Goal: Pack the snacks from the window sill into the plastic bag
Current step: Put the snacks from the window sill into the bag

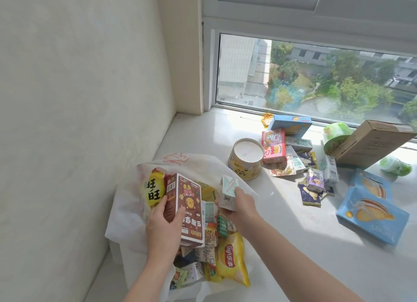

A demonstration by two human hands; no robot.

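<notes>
Both hands are busy over the plastic bag [126, 202], which lies open at the left end of the window sill [293, 245], close to the wall. On the left, the left hand [164, 225] grips a brown snack box [184, 209], with the thumb on its front and the fingers curled behind. Next to it, the right hand [241, 206] grips a small pale drink carton [229, 192] just above the pile in the bag.

I think the job now is to drop these two things in so they stay put. The bag is already quite full, and a yellow chip bag [232, 257] lies at its open mouth near the front edge of the sill. It would be best to lay the brown box flat on the pile, deep in the bag near the wall. The little carton can go in a gap beside it. Push nothing hard, or the chips could break.

Further right, a round yellow tub [247, 159] stands in the middle of the sill. Past it, more small packs lie near the window, with a pink box [274, 147] among them. Two blue boxes [370, 211] lie at the right end.
</notes>
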